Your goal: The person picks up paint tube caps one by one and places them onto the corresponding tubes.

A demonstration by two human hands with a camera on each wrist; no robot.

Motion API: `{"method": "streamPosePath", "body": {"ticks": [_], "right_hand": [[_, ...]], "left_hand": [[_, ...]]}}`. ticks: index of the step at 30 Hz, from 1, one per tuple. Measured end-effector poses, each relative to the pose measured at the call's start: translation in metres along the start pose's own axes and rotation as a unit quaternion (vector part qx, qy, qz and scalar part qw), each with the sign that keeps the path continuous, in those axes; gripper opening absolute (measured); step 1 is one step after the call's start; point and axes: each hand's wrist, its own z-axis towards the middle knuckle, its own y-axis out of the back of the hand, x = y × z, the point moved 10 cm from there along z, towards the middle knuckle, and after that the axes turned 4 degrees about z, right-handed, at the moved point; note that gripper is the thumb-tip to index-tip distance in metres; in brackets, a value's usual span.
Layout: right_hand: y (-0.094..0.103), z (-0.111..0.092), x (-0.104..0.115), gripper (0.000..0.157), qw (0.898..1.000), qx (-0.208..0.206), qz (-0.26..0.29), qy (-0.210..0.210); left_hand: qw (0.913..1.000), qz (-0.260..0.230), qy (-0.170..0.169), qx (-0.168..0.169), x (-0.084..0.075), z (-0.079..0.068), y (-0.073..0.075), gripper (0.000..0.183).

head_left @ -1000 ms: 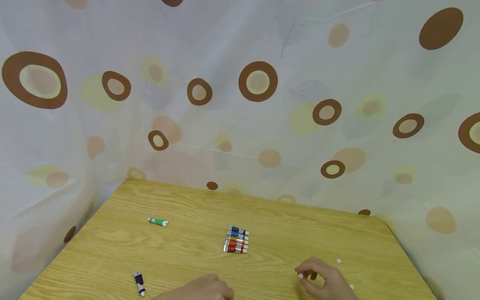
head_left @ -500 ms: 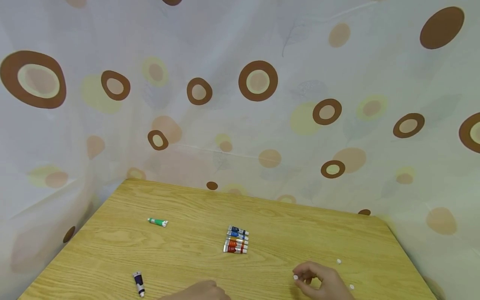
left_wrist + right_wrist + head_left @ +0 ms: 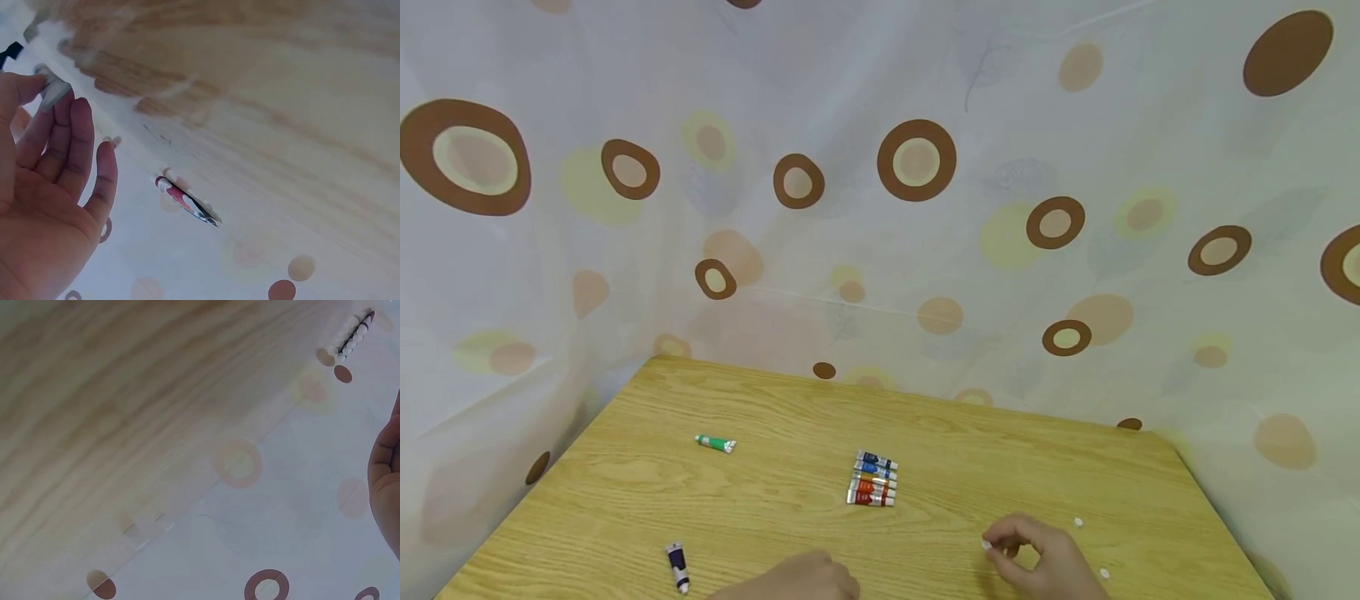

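Observation:
At the bottom of the head view, my left hand (image 3: 808, 577) is seen from its back. In the left wrist view its thumb and fingers pinch a small silvery-grey paint tube (image 3: 56, 91), partly hidden by the hand. My right hand (image 3: 1048, 560), right of centre, pinches a small white cap (image 3: 987, 545) between thumb and index finger. Two more small white caps, a far one (image 3: 1078, 522) and a near one (image 3: 1104, 574), lie on the table by this hand. Only the edge of the right hand shows in the right wrist view.
A row of several paint tubes (image 3: 872, 480), red to dark blue, lies mid-table on the wood-grain table (image 3: 760, 500). A green tube (image 3: 716, 443) lies at the far left, a dark purple tube (image 3: 677, 568) at the near left. Behind hangs a dotted curtain (image 3: 850, 250).
My right hand has shifted slightly to the left with the white cap in its fingers. The left hand has moved only a little; the tubes and loose caps lie as before.

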Motion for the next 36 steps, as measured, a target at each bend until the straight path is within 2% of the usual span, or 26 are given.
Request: {"method": "streamPosePath", "body": {"ticks": [2,5,9,13,16,19,20,24,30,36], "right_hand": [[0.001,0.002,0.004,0.024,1.0,-0.011,-0.004,0.021],[0.003,0.004,0.009,0.031,0.999,-0.02,-0.002,0.043],[0.003,0.006,0.013,0.04,0.998,-0.026,0.004,0.063],[0.004,0.008,0.018,0.045,0.996,-0.032,0.007,0.087],[0.004,0.01,0.021,0.045,0.995,-0.03,0.01,0.096],[0.004,0.012,0.021,0.043,0.995,-0.029,0.011,0.09],[0.004,0.012,0.022,0.043,0.995,-0.03,0.011,0.09],[0.004,0.014,0.023,0.045,0.995,-0.038,0.017,0.095],[0.001,0.02,0.028,0.044,0.993,-0.038,0.029,0.105],[-0.005,0.027,0.03,0.039,0.995,-0.037,0.033,0.084]], "left_hand": [[0.9999,-0.012,0.011,-0.002,0.005,-0.001,0.004,0.025],[0.9964,-0.069,0.047,0.013,0.015,-0.002,0.005,0.022],[0.9815,-0.158,0.105,0.023,0.03,-0.005,0.005,0.013],[0.9725,-0.187,0.138,0.006,0.041,-0.006,0.013,0.013],[0.9732,-0.173,0.151,-0.017,0.045,-0.005,0.023,0.015],[0.9733,-0.151,0.169,-0.034,0.05,-0.004,0.032,0.006],[0.9721,-0.15,0.176,-0.037,0.051,-0.003,0.034,0.003],[0.966,-0.154,0.201,-0.051,0.059,-0.002,0.041,0.009],[0.9715,-0.106,0.189,-0.095,0.065,0.002,0.056,0.01],[0.9713,-0.086,0.181,-0.129,0.069,0.007,0.065,0.012]]}}
